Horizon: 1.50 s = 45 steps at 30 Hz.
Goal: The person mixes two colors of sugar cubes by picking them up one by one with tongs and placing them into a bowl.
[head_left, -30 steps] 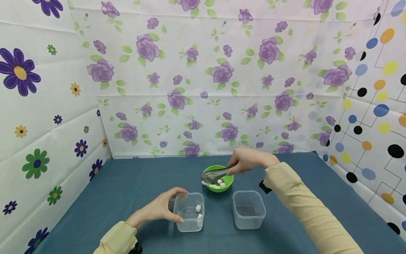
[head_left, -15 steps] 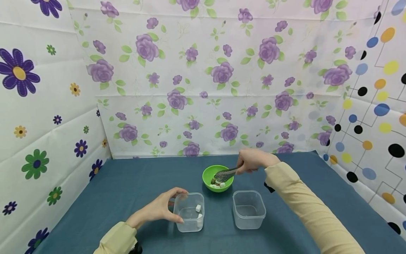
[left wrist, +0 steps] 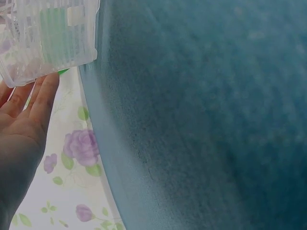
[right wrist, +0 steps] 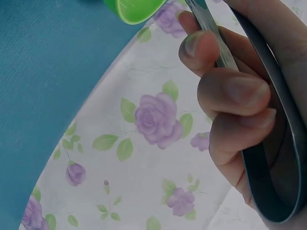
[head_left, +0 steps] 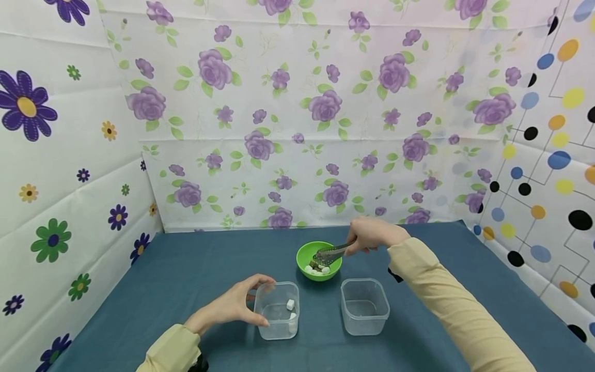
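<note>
My right hand [head_left: 372, 235] grips metal tongs [right wrist: 283, 143], fingers curled round one arm of them. The perforated head of the tongs reaches into a green bowl [head_left: 304, 256], among several white cubes [head_left: 325, 270] and some brownish pieces [head_left: 314, 264]. Whether anything is caught in the tongs cannot be seen. My left hand [head_left: 237, 305] holds a clear plastic container [head_left: 274, 330] by its left side, thumb at the front and fingers behind. White cubes [head_left: 290, 304] lie along that container's right side. The left wrist view shows the fingers [left wrist: 44, 98] against its wall.
A second clear container [head_left: 364, 325] stands on the blue-covered table [head_left: 209, 263], right of the first one and in front of the bowl. Floral sheets [head_left: 297, 124] hang behind and at the left; a dotted sheet [head_left: 553, 206] hangs at the right.
My right hand has moved a little right, taking the tongs from the bowl's left rim to its middle. The left hand and both containers stay put.
</note>
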### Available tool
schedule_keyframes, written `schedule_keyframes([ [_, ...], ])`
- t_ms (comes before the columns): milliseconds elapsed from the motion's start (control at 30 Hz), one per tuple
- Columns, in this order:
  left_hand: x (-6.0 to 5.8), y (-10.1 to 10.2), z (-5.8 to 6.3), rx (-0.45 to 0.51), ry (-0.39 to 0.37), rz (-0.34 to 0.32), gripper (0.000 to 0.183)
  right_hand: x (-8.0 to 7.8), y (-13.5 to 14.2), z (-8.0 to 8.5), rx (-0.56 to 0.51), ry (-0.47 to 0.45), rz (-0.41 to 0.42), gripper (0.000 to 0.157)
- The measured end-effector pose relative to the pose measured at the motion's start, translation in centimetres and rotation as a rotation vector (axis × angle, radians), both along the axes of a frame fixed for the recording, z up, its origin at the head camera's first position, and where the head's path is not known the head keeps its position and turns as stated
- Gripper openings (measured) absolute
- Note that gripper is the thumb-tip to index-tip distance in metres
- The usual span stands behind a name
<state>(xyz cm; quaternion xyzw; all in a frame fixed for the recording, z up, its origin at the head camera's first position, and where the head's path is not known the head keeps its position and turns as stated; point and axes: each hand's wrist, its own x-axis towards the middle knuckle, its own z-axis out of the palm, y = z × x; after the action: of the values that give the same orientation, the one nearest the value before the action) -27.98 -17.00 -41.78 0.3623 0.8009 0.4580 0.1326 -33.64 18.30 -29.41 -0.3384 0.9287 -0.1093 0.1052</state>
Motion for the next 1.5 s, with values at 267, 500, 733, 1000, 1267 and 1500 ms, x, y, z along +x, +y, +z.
schedule_keyframes([
  [267,0.0,0.0,0.0,-0.011,0.005,0.002,0.067,1.6,-1.7,1.3,0.008,0.058,0.096,0.041],
  [500,0.0,0.0,0.1,-0.011,-0.006,0.004,0.066,3.3,-4.4,2.1,0.056,0.171,0.216,0.040],
  [733,-0.1,0.1,0.0,-0.019,-0.013,0.005,0.067,5.2,-6.7,2.6,0.131,0.262,0.282,0.041],
  [1000,-0.1,0.0,0.1,-0.020,-0.017,0.008,0.064,6.5,-9.8,2.4,0.256,0.323,0.285,0.042],
  [1267,0.0,0.1,0.1,-0.015,-0.018,0.004,0.064,6.9,-12.7,1.3,0.454,0.428,0.216,0.021],
  [1500,-0.1,0.1,0.1,-0.003,-0.018,-0.024,0.065,7.8,-14.2,-0.2,0.572,0.568,0.191,0.027],
])
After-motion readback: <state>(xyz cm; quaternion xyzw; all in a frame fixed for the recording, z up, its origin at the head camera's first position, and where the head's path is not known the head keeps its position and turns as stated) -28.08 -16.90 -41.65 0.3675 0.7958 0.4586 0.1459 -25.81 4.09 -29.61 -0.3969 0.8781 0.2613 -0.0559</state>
